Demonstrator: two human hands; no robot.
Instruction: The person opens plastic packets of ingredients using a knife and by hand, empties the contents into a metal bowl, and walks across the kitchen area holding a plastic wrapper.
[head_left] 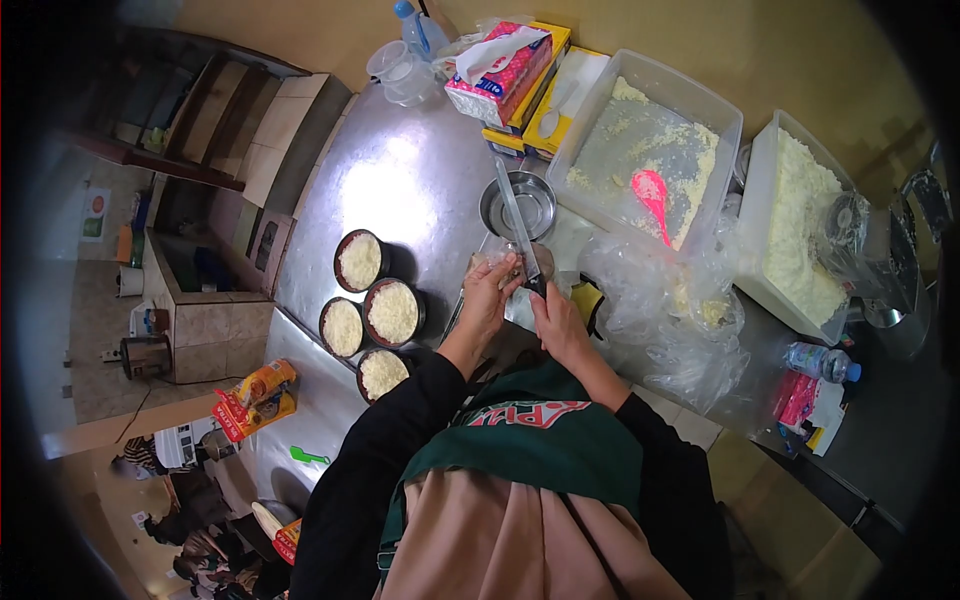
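Observation:
A long knife is in my right hand, its dark handle wrapped by my fingers and its blade pointing away from me. My left hand is closed on a clear plastic packet beside the blade; what the packet contains I cannot make out. Just beyond the hands sits a round metal bowl, with the blade passing above it. To the left stand several dark round tubs topped with pale grated shreds.
A plastic bin with pale crumbs and a pink spoon stands at back right. Beside it is a bin full of shreds. Crumpled plastic bags lie right of my hands. A tissue pack and clear cups stand behind.

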